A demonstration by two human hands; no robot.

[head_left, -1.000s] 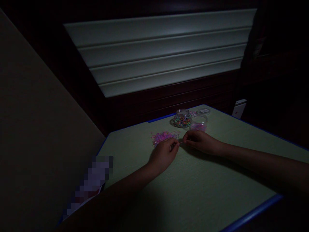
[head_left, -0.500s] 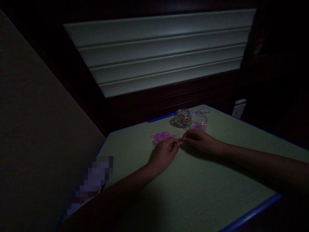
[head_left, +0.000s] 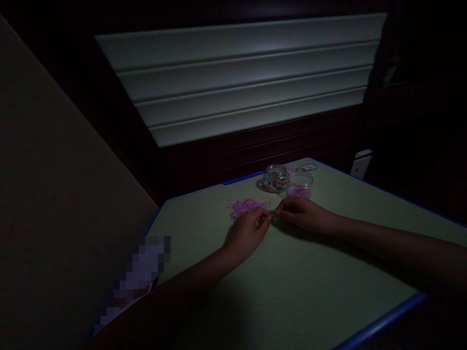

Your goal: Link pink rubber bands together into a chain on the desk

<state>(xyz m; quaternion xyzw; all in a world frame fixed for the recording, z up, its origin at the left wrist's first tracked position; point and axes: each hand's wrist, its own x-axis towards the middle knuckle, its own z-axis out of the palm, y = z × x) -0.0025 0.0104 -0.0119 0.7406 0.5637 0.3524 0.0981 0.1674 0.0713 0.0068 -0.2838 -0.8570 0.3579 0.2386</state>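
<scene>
My left hand [head_left: 251,227] is closed in a pinch at the near edge of a loose pile of small pink and purple rubber bands [head_left: 243,206]. Facing it, my right hand [head_left: 304,213] pinches too, its fingertips a short way from the left ones. A thin, pale rubber band [head_left: 272,216] spans the small gap between both pinches; its detail is hard to see in the dim light. Just behind my right hand stands an open clear jar [head_left: 301,182] with pink and purple bands at its bottom.
A second clear jar [head_left: 276,180], full of multicoloured hair ties, stands beside the first. Behind them lies a clear lid [head_left: 307,168] with a white label. The pale green table [head_left: 299,291] has a blue edge. A blurred-out printed item [head_left: 136,277] lies at the left.
My right fingertips have shifted very slightly, and the pale band between the hands shows a little more clearly. Everything else stays in place.
</scene>
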